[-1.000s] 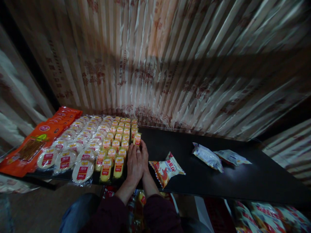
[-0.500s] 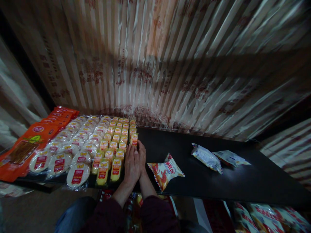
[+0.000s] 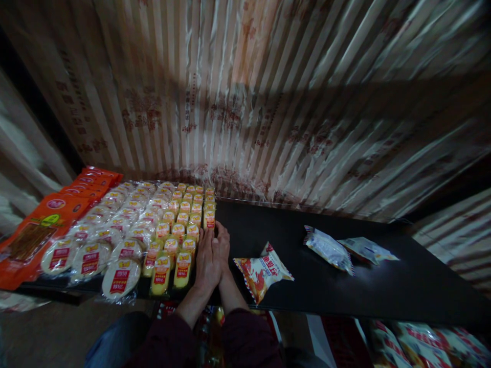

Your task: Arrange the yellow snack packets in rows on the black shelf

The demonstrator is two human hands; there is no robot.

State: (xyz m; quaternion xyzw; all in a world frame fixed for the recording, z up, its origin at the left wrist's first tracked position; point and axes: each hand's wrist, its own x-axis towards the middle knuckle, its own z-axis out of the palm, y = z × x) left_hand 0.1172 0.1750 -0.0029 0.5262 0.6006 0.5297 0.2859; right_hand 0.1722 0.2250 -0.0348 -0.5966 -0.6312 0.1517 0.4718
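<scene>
My left hand [image 3: 209, 255] and my right hand [image 3: 223, 245] lie side by side, touching, at the near end of the rightmost column of wrapped yellow snacks. Their fingers are drawn together, fingertips close against a yellow snack pack [image 3: 209, 220] with a red label. Whatever lies under the fingers is hidden. Left of my hands, more yellow snack packs [image 3: 182, 269] stand in columns, beside rows of round white rice crackers [image 3: 121, 276] in clear wrappers. A red and white snack bag [image 3: 264, 273] rests just right of my right hand.
Orange snack bags [image 3: 49, 220] overlap at the left end of the black shelf [image 3: 299, 291]. Two silvery packets [image 3: 329, 250] lie farther right. Striped plastic sheeting [image 3: 245, 128] hangs behind the shelf. More snack bags [image 3: 418, 342] sit below its front edge.
The view has shifted slightly. My hands stay together at the end of the yellow column, with the fingertips a little lower relative to the front pack.
</scene>
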